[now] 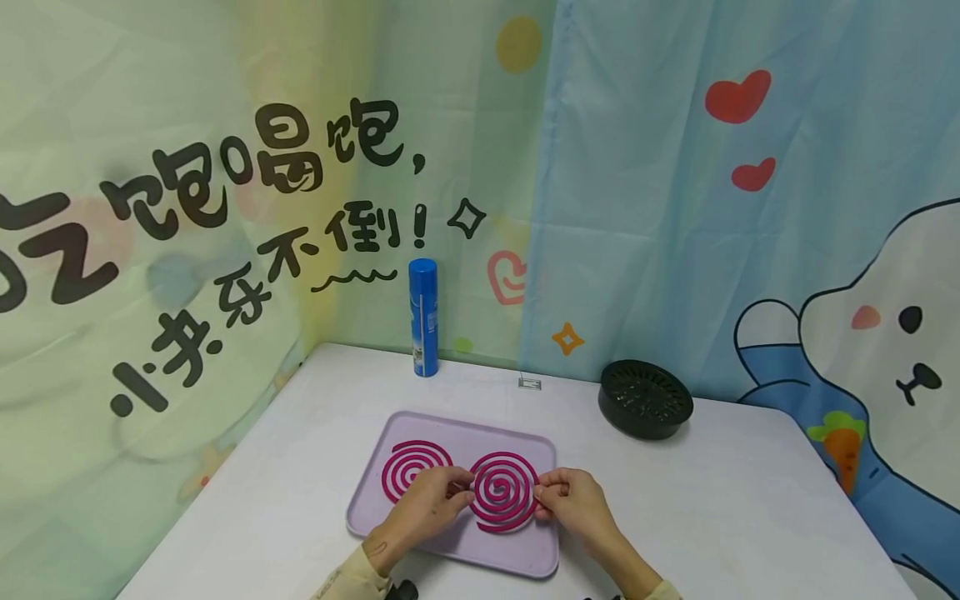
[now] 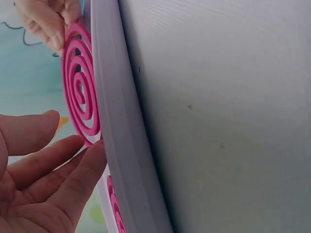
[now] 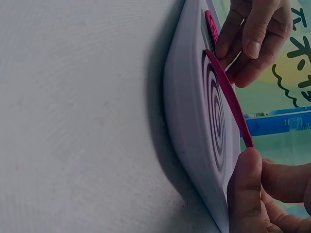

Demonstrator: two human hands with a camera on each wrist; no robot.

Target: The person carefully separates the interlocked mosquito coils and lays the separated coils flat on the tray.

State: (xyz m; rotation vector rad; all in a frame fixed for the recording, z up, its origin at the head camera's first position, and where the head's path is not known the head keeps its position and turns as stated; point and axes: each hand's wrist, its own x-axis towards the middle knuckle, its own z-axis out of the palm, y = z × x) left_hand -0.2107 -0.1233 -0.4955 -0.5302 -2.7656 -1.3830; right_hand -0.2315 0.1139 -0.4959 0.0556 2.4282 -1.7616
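Note:
Two magenta mosquito coils are at a pale purple tray. The right-hand mosquito coil (image 1: 501,489) is tilted, its right side raised off the tray (image 1: 480,427). My right hand (image 1: 573,504) pinches that raised edge between thumb and fingers; the right wrist view shows the coil (image 3: 233,99) edge-on, with its spiral shadow on the tray below. At the opposite edge, fingertips of my left hand (image 2: 53,179) touch the coil, the thumb standing apart. The other mosquito coil (image 1: 408,457) lies flat on the tray's left half, partly hidden by my left hand in the head view.
A blue spray can (image 1: 424,321) stands upright at the back of the white table (image 1: 712,508). To the back right sits a round black dish with slotted insides (image 1: 647,400). A small metal piece (image 1: 529,384) lies near the back edge, before the printed curtains (image 1: 630,208).

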